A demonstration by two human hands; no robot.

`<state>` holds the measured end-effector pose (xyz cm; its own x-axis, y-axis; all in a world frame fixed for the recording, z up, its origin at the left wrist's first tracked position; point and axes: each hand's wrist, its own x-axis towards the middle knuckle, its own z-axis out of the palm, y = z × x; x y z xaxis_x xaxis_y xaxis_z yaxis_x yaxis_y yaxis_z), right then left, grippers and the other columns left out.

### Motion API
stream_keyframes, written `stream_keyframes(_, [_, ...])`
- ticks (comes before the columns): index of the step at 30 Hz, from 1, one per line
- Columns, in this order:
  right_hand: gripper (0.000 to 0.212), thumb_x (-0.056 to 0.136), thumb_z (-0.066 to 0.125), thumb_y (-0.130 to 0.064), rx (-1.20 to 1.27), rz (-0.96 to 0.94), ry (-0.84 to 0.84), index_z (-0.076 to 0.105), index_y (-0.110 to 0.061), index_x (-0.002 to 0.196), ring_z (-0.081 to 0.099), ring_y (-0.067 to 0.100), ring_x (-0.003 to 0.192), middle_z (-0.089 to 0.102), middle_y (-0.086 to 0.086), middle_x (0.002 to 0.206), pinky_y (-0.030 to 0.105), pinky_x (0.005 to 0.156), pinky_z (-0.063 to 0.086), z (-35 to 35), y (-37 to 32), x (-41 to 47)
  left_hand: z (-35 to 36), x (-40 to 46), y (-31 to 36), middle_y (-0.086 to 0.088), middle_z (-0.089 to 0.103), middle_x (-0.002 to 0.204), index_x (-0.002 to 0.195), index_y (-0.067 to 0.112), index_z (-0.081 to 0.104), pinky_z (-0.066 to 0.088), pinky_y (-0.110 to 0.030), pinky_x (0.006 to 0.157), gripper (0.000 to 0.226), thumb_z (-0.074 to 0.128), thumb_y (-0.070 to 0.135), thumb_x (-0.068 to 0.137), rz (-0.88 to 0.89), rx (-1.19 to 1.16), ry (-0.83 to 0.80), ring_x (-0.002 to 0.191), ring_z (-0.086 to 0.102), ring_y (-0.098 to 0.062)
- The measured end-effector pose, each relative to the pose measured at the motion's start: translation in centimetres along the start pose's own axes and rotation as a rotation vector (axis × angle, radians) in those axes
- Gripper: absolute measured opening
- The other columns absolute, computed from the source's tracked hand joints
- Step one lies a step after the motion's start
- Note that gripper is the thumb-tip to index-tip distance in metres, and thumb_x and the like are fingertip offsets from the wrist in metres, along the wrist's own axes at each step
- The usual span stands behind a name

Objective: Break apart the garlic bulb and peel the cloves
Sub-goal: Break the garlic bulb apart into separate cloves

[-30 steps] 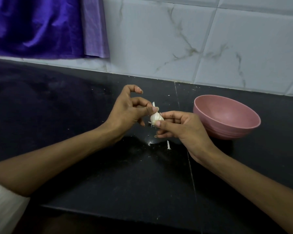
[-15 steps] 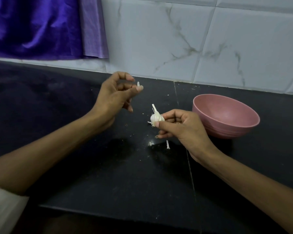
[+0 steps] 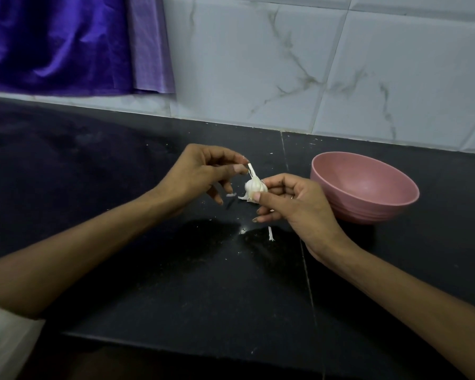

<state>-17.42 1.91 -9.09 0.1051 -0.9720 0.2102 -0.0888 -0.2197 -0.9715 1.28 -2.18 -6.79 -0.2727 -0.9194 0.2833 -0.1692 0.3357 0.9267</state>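
A small white garlic bulb [image 3: 254, 185] is held above the black counter [image 3: 154, 270], gripped between the thumb and fingers of my right hand [image 3: 294, 207]. My left hand [image 3: 195, 174] pinches the tip of the bulb's papery stem between thumb and forefinger. A thin strip of white skin [image 3: 231, 195] hangs or lies just below my left fingers. Another strip of skin [image 3: 271, 233] lies on the counter under my right hand. The far side of the bulb is hidden by my fingers.
A pink bowl [image 3: 368, 200] stands on the counter just right of my right hand, with nothing seen inside. A white marble-tiled wall [image 3: 313, 64] rises behind. Purple cloth [image 3: 66, 42] hangs at the upper left. The counter's front edge [image 3: 176, 344] runs near my forearms.
My left hand pulled away up and left with a bit of skin, then came back and now pinches the bulb's stem. A new strip of skin shows below it. My right hand kept the bulb.
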Motion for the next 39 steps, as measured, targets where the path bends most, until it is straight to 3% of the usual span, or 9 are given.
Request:
stream_keyframes(10, [0.02, 0.084, 0.073, -0.008, -0.037, -0.036, -0.031, 0.067, -0.013, 0.102, 0.071, 0.018, 0.072, 0.074, 0.006, 0.087, 0.034, 0.066, 0.061, -0.2, 0.0, -0.2, 0.4, -0.4, 0.1, -0.003, 0.071, 0.075, 0.091, 0.005, 0.075, 0.051, -0.024, 0.045, 0.028, 0.073, 0.026, 0.073, -0.039, -0.014, -0.083, 0.054, 0.057, -0.01])
stream_keyframes(17, [0.027, 0.079, 0.076, -0.009, 0.055, 0.006, -0.075, 0.066, -0.008, 0.104, 0.073, 0.021, 0.079, 0.074, 0.008, 0.092, 0.035, 0.073, 0.062, -0.1, 0.0, -0.3, 1.2, -0.8, -0.2, -0.004, 0.068, 0.064, 0.084, 0.009, 0.074, 0.048, -0.023, 0.041, 0.007, 0.072, 0.015, 0.082, 0.047, 0.021, -0.018, 0.049, 0.055, -0.01])
stream_keyframes(21, [0.032, 0.069, 0.077, -0.013, 0.137, 0.012, -0.063, 0.066, -0.006, 0.098, 0.072, 0.02, 0.074, 0.074, 0.006, 0.085, 0.033, 0.072, 0.062, -0.1, -0.2, -0.2, 1.2, -0.5, -0.4, -0.002, 0.072, 0.076, 0.083, 0.01, 0.072, 0.046, -0.023, 0.042, 0.008, 0.068, 0.015, 0.086, -0.128, -0.209, -0.004, 0.05, 0.056, -0.01])
stream_keyframes(24, [0.028, 0.072, 0.076, -0.008, 0.168, 0.035, -0.066, 0.065, -0.005, 0.098, 0.071, 0.02, 0.073, 0.074, 0.006, 0.083, 0.034, 0.073, 0.062, 0.0, 0.0, -0.1, 0.6, -0.1, -0.5, -0.003, 0.073, 0.081, 0.089, 0.009, 0.07, 0.046, -0.022, 0.042, 0.01, 0.064, 0.017, 0.09, -0.157, -0.287, 0.06, 0.05, 0.054, -0.009])
stream_keyframes(28, [0.023, 0.08, 0.071, 0.004, 0.201, 0.067, -0.055, 0.066, -0.004, 0.101, 0.073, 0.021, 0.076, 0.075, 0.009, 0.086, 0.032, 0.073, 0.062, -0.2, 0.0, -0.1, 0.1, -0.1, -0.3, -0.007, 0.074, 0.088, 0.102, 0.006, 0.071, 0.052, -0.025, 0.046, 0.021, 0.063, 0.02, 0.09, -0.095, -0.183, -0.036, 0.058, 0.06, -0.011])
stream_keyframes(31, [0.025, 0.081, 0.07, 0.005, 0.196, 0.063, -0.041, 0.066, -0.005, 0.103, 0.074, 0.025, 0.08, 0.075, 0.012, 0.091, 0.032, 0.073, 0.062, -0.4, 0.0, -0.1, 0.5, -0.4, -0.3, -0.008, 0.074, 0.087, 0.097, 0.005, 0.074, 0.055, -0.027, 0.049, 0.028, 0.07, 0.026, 0.079, -0.083, -0.096, -0.123, 0.066, 0.063, -0.013])
stream_keyframes(39, [0.031, 0.081, 0.07, 0.007, 0.19, 0.048, -0.039, 0.065, -0.008, 0.107, 0.074, 0.028, 0.084, 0.075, 0.012, 0.091, 0.033, 0.075, 0.061, -0.5, 0.0, 0.1, 0.7, -0.2, -0.7, -0.01, 0.071, 0.079, 0.097, 0.0, 0.073, 0.056, -0.025, 0.051, 0.026, 0.072, 0.016, 0.077, -0.033, -0.04, -0.104, 0.062, 0.063, -0.01])
